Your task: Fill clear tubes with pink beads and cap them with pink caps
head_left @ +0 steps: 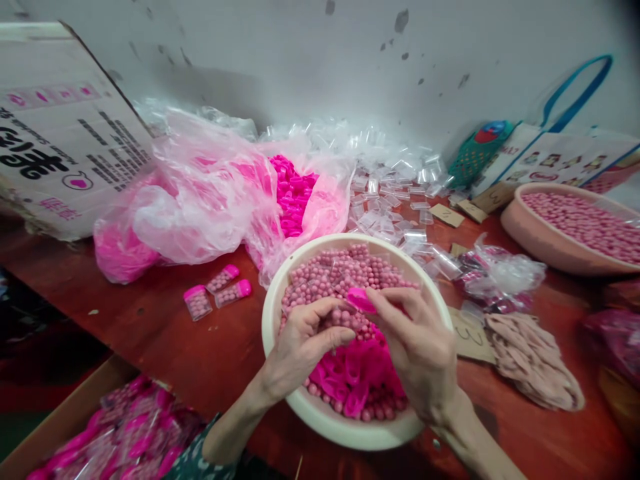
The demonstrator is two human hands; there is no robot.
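Observation:
My left hand is over the white basin, thumb and fingers curled around what looks like a small clear container of pink beads; its outline blends with the beads behind. Between the fingertips of my right hand is a bright pink cap, at the container's upper end. I cannot tell whether the cap is fully seated. Loose pink beads fill the basin. A heap of bright pink caps lies on them below my hands.
Capped bead containers lie left on the red table. Behind are a bag of pink pieces and clear empty containers. A second basin, cardboard pieces and a beige cloth are right. A box stands left.

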